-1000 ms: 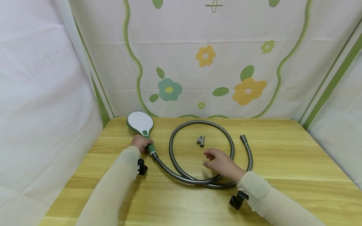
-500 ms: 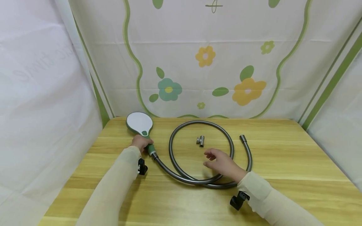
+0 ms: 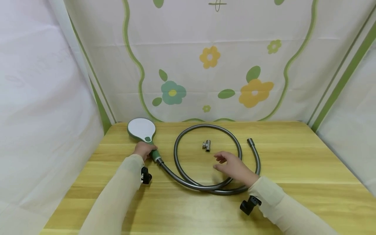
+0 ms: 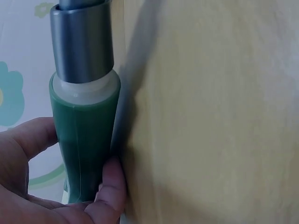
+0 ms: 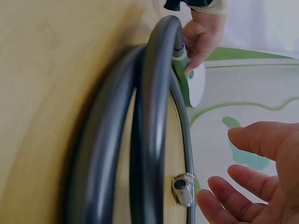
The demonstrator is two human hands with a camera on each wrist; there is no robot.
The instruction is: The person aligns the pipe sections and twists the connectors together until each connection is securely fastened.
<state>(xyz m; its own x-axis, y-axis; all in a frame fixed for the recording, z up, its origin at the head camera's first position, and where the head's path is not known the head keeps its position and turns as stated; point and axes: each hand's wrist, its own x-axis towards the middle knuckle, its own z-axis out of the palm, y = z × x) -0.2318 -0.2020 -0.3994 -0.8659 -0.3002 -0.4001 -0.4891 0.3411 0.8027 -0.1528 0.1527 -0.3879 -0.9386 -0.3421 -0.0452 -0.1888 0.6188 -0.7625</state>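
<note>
My left hand [image 3: 144,149] grips the green handle of a shower head [image 3: 141,128] with a white face, at the table's left. The left wrist view shows thumb and fingers round the handle [image 4: 84,144], just below the dark metal collar [image 4: 83,44] of the hose. From there a grey shower hose [image 3: 175,142] makes a loop on the table, its free end [image 3: 250,141] at the right. My right hand [image 3: 235,166] hovers over the loop's right side with loosely bent fingers and nothing in them. A small metal tee fitting [image 3: 207,145] lies inside the loop.
The wooden table [image 3: 308,169] reaches back to a white cloth [image 3: 188,65] printed with flowers and leaves. Further cloth walls stand at the left and right. A small black camera sits at each wrist, the right one [image 3: 249,205] near the front of the table.
The head view has shifted slightly, moving the scene a little to the left. My right hand is slightly further right relative to the tee fitting; my left hand keeps its hold on the shower head.
</note>
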